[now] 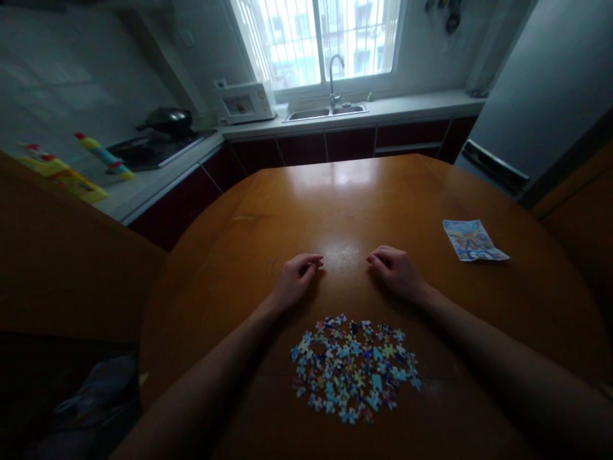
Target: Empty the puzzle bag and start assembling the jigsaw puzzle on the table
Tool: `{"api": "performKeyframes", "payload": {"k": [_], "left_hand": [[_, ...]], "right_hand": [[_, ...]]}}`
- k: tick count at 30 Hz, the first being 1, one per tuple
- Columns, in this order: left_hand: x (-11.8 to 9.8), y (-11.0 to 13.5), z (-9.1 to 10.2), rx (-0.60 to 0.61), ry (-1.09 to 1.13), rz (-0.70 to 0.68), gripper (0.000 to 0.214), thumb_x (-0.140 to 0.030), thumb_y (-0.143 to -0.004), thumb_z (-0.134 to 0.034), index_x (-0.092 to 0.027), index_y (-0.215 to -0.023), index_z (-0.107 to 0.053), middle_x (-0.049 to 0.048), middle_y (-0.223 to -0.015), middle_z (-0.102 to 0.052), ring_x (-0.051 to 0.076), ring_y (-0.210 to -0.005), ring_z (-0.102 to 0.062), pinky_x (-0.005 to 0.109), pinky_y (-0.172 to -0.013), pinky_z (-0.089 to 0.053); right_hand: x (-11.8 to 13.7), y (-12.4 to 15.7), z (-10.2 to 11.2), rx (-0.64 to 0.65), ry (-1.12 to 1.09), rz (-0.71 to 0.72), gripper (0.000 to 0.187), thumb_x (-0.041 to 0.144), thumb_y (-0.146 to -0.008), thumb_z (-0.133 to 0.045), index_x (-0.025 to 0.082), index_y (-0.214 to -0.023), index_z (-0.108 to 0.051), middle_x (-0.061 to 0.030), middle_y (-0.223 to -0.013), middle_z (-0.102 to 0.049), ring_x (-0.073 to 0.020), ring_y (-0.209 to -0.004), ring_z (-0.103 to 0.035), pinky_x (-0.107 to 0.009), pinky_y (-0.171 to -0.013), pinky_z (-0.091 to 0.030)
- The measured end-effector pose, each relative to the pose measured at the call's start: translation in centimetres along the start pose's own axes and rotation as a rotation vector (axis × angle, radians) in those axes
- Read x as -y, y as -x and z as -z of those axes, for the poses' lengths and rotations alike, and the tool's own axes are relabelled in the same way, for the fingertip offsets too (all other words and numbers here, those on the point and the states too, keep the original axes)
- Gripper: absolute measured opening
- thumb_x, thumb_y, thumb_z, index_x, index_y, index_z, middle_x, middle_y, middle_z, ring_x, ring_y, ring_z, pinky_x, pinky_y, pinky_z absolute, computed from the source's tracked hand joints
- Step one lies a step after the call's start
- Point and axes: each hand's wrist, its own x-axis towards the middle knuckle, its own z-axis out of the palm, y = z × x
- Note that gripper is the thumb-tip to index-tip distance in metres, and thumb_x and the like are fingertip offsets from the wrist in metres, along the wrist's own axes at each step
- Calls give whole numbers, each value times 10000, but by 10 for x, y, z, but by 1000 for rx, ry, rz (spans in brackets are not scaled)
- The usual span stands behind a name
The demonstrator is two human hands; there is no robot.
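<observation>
A loose heap of small colourful jigsaw pieces (353, 369) lies on the round wooden table (364, 191), close to me and between my forearms. Beyond the heap, my left hand (294, 279) rests on the tabletop with its fingers curled inward and nothing visible in them. My right hand (395, 269) rests the same way a little to the right, fingers curled, fingertips pointing toward the left hand. Neither hand touches the pieces. A bare strip of table separates the two hands.
A printed picture sheet (473, 240) lies on the table at the right. Behind the table runs a kitchen counter with a sink and tap (330, 108), a microwave (245, 103), a wok on a hob (167, 121) and bottles (103, 155). A refrigerator (541, 96) stands at right.
</observation>
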Motion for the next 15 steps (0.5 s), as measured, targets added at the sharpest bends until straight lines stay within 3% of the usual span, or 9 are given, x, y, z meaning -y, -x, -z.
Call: {"api": "performKeyframes", "payload": {"k": [5, 9, 11, 15], "left_hand": [[-1, 1, -2, -5, -28, 4, 258, -297, -929, -577, -166, -1080, -740, 65, -925, -741, 161, -782, -670, 273, -720, -516], [-7, 0, 2, 35, -60, 23, 276, -337, -933, -575, -154, -1039, -752, 18, -711, -664, 119, -592, -529, 231, -569, -405], [-19, 0, 12, 178, -39, 31, 264, -355, -927, -596, -147, -982, -749, 9, -675, -642, 112, -578, -513, 221, -555, -387], [-55, 8, 38, 656, -54, 31, 153, -319, -875, -711, -173, -908, -742, 17, -754, -682, 124, -657, -587, 217, -583, -425]], "right_hand": [[-1, 1, -2, 10, -14, -92, 264, 337, -930, -547, 180, -888, -756, -75, -810, -744, -215, -716, -653, -329, -658, -469], [-4, 4, -2, 17, 13, -126, 310, 294, -922, -502, 175, -1029, -768, -45, -728, -722, -191, -620, -624, -306, -597, -450], [-5, 5, -2, 38, 40, -119, 314, 277, -922, -491, 181, -1033, -769, -40, -713, -718, -186, -605, -621, -301, -586, -446], [-8, 7, -3, 77, 83, -109, 274, 278, -913, -527, 211, -1007, -775, -65, -860, -779, -226, -750, -704, -332, -689, -512]]}}
